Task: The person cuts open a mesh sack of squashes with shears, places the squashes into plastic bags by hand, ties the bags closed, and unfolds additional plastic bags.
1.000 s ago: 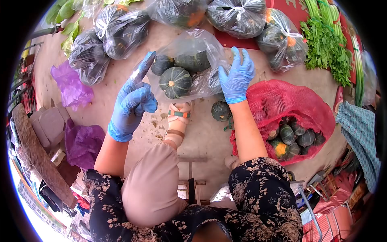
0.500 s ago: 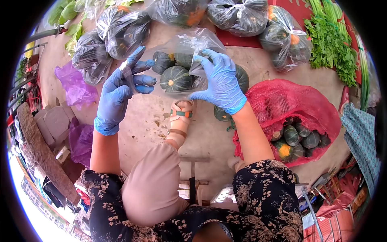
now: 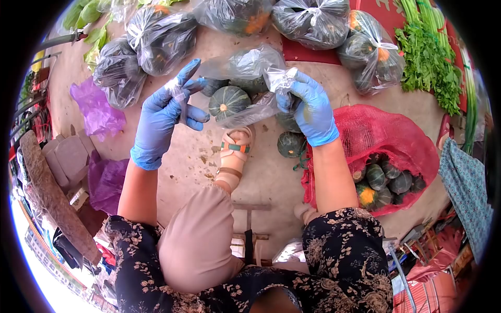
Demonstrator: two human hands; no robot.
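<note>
A clear plastic bag (image 3: 245, 62) is stretched between my two gloved hands, in front of and over several dark green squashes. My left hand (image 3: 168, 112) pinches one gathered side of the bag, its other fingers apart. On the other side, my right hand (image 3: 309, 104) is closed round the bunched edge of the bag. A striped green squash (image 3: 228, 102) lies just below the bag's middle, between the hands. Another small squash (image 3: 290, 144) rests on the ground below my right hand.
Tied bags of squashes (image 3: 162, 39) line the far side. A red mesh sack (image 3: 383, 130) with several squashes lies at right, celery (image 3: 428, 62) behind it. Purple bags (image 3: 99, 109) lie at left. My sandalled foot (image 3: 233, 151) is in the middle.
My right hand has gone from open beside the bag to closed on its bunched edge. My left hand keeps its hold, and the bag is drawn narrower across the squashes.
</note>
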